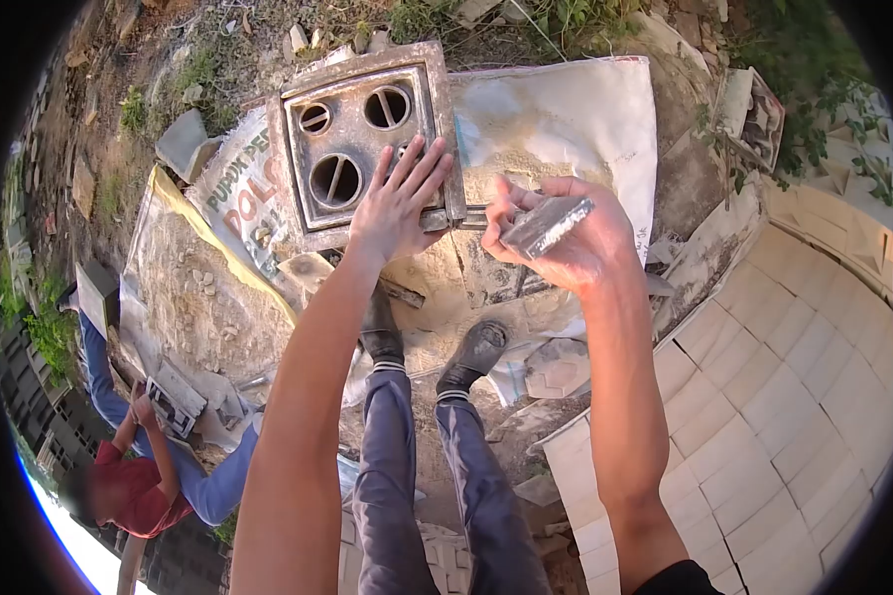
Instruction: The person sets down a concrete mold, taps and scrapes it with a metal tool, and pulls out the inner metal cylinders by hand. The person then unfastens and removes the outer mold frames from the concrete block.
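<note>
A square, dust-coated mould frame (359,141) with several round openings, some crossed by a bar, lies near the top middle. My left hand (399,203) rests flat on its lower right part, fingers spread, and hides some of the openings. Just right of the frame, my right hand (590,233) is closed around a flat grey scraper-like piece (541,226) with whitish powder along its edge. The part inside my grip is hidden. Below both hands are a pale powder-covered sheet (556,119) and a dark bar (403,292).
Printed sacking (243,193) lies left of the frame. Pale tiles (754,367) cover the lower right. My shoes (473,352) stand on powdery ground. At lower left, a person in a red shirt (139,486) handles a block-like piece (174,405).
</note>
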### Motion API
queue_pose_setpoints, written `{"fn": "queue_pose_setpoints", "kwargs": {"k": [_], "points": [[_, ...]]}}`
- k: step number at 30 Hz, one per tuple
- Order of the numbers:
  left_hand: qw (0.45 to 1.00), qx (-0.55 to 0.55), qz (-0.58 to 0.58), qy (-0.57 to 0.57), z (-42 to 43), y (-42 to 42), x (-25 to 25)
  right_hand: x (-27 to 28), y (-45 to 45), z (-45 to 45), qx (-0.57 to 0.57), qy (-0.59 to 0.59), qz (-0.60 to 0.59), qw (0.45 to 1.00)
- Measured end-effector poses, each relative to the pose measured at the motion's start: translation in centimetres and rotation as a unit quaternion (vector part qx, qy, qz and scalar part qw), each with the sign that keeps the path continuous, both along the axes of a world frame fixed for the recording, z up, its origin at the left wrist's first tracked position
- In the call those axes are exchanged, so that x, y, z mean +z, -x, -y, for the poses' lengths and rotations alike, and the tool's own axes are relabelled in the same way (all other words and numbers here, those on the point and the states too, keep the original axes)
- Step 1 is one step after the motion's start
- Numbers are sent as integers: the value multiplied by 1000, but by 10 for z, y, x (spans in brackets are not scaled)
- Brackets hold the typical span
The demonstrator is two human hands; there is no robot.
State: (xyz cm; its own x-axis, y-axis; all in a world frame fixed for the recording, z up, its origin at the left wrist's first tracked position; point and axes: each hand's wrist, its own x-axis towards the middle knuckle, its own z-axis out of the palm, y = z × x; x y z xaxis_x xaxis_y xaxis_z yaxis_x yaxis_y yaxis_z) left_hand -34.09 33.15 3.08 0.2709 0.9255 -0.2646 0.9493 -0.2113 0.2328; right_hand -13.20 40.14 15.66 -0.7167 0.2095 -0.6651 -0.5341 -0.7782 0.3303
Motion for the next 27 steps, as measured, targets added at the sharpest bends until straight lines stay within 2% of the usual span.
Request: {"fn": "queue_pose_setpoints", "kwargs": {"k": [3,5,7,8,9,10,11,12,13,14,15,17,19,21,23,25,27], "points": [[999,-6,-21,30,0,-1,4,13,3,7,-26,-36,66,997],[1000,-1,5,19,1,1,-1,8,-8,29,-80,-180,46,979],[1000,3,8,21,1,2,-2,3,-5,43,-77,-212,64,972],[1000,4,17,15,2,3,-4,1,-2,49,17,-322,145,936],[1000,4,27,10,2,3,-5,0,2,51,109,-422,221,872],[999,5,34,-8,3,3,-6,3,2,48,209,-395,297,844],[999,5,35,-6,5,3,-7,2,3,47,210,-393,297,844],[999,4,34,3,4,3,-6,1,4,46,335,-567,438,612],[999,4,32,9,2,3,-5,-1,5,43,419,-676,525,304],[999,6,32,9,2,3,-5,-11,3,49,379,-699,570,209],[999,3,29,14,3,2,-5,-26,3,48,380,-699,568,208],[999,-1,27,18,1,2,-5,-57,10,42,139,-773,550,285],[1000,-4,24,20,1,4,-6,-73,14,52,181,-713,522,431],[999,-1,34,7,1,5,-6,-85,11,52,209,-715,524,413],[999,-8,25,28,1,4,-5,-64,26,24,298,-731,533,305],[999,-10,22,37,0,4,-5,-55,49,-4,322,-575,601,452],[999,-12,18,44,-3,4,-5,-62,52,-15,312,-581,609,440]]}}
